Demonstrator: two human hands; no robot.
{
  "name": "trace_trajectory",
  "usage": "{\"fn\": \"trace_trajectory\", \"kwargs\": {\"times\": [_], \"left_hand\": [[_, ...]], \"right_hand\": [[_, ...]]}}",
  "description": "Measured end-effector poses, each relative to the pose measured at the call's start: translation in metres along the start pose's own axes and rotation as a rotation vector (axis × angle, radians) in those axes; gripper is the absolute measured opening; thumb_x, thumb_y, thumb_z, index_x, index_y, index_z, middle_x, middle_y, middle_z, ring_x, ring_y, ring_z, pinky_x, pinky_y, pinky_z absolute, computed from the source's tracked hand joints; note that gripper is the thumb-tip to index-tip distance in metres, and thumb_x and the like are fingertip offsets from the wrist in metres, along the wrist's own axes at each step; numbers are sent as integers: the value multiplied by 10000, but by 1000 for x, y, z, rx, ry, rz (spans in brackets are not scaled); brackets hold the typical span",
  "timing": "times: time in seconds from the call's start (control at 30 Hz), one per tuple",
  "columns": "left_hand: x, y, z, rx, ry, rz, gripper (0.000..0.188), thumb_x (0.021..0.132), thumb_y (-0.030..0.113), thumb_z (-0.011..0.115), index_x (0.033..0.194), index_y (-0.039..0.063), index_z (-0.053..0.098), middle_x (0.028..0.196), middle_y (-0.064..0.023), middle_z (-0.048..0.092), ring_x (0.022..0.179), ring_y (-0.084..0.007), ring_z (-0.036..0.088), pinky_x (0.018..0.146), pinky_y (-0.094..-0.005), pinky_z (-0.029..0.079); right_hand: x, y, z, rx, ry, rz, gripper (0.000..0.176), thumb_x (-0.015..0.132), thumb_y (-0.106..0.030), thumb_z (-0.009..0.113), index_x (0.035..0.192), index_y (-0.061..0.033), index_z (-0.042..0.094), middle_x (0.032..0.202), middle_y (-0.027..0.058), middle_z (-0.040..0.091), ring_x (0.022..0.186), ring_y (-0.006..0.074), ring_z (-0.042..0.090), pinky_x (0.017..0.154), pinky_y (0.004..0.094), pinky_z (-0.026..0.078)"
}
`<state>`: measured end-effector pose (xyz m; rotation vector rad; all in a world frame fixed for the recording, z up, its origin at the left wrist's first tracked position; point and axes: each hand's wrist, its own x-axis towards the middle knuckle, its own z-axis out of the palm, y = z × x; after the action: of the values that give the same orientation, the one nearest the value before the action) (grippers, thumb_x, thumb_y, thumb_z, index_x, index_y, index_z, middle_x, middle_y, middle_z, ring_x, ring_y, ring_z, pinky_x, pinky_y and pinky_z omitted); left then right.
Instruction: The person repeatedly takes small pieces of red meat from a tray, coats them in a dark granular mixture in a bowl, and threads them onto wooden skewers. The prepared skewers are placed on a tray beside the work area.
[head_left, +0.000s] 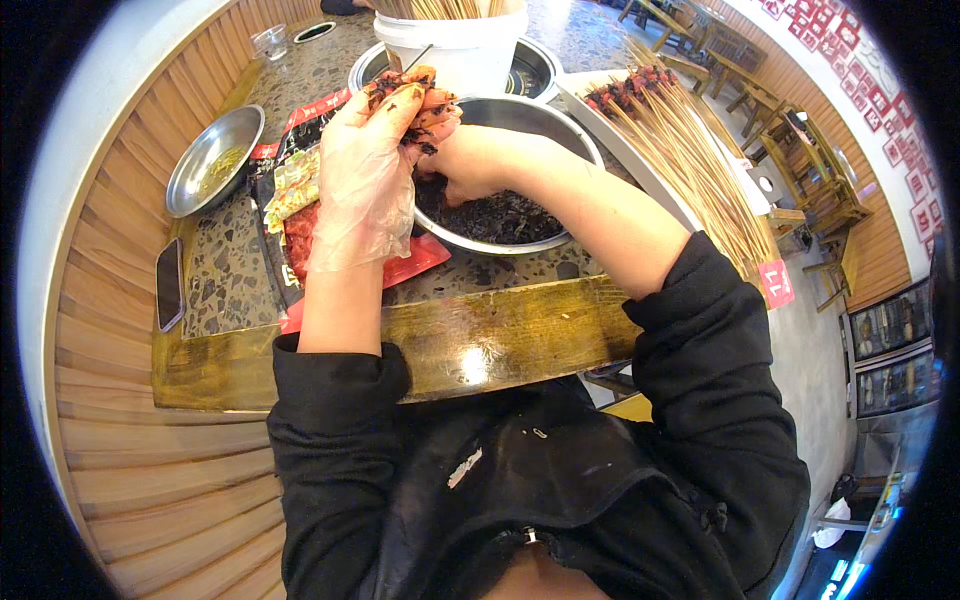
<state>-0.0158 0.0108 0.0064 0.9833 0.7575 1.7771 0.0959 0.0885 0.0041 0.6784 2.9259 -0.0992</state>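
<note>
My left hand (375, 150), in a clear plastic glove, is raised over the left rim of a steel bowl (592, 154) and closed around red and dark food (424, 112). A thin dark stick end (420, 58) sticks up above the fingers. My bare right hand (461, 169) reaches into the bowl, its fingertips at the dark, leafy-looking food (517, 217) inside; whether it grips any is hidden. Right of the bowl, a white tray (630, 157) holds bamboo skewers (690, 157) with red and dark pieces (630, 86) at their far ends.
A white bucket of sticks (450, 37) stands in another steel basin (544, 67) behind the bowl. On the left are printed plastic packaging (300, 217), a small steel bowl with liquid (217, 161), a phone (170, 285) and clear cups (271, 41). The wooden table edge (510, 330) runs before me.
</note>
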Motion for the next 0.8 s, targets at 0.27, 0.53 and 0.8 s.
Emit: {"fn": "trace_trajectory", "kwargs": {"times": [0.27, 0.53, 0.8], "left_hand": [[-2, 1, 2, -8, 18, 2, 278, 908, 90, 526, 1135, -70, 549, 960, -166, 645, 864, -241, 640, 783, -338, 535], [-6, -1, 11, -6, 6, -34, 275, 917, 86, 513, 1135, -79, 544, 966, -171, 639, 860, -253, 640, 777, -343, 541], [-5, -2, 10, -56, -9, -21, 235, 906, 71, 548, 1100, -62, 565, 926, -156, 650, 823, -225, 650, 742, -335, 565]], "right_hand": [[-42, 28, -23, 185, 56, 35, 320, 686, -155, 703, 995, -77, 669, 845, 138, 658, 820, 297, 633, 764, 385, 492], [-83, 10, 5, 84, -11, 32, 413, 670, -54, 674, 1078, -42, 618, 981, 136, 587, 968, 319, 580, 838, 394, 470], [-82, -2, 6, 243, 125, -169, 309, 658, -44, 672, 965, -9, 654, 912, 149, 642, 897, 315, 611, 813, 376, 490]]}}
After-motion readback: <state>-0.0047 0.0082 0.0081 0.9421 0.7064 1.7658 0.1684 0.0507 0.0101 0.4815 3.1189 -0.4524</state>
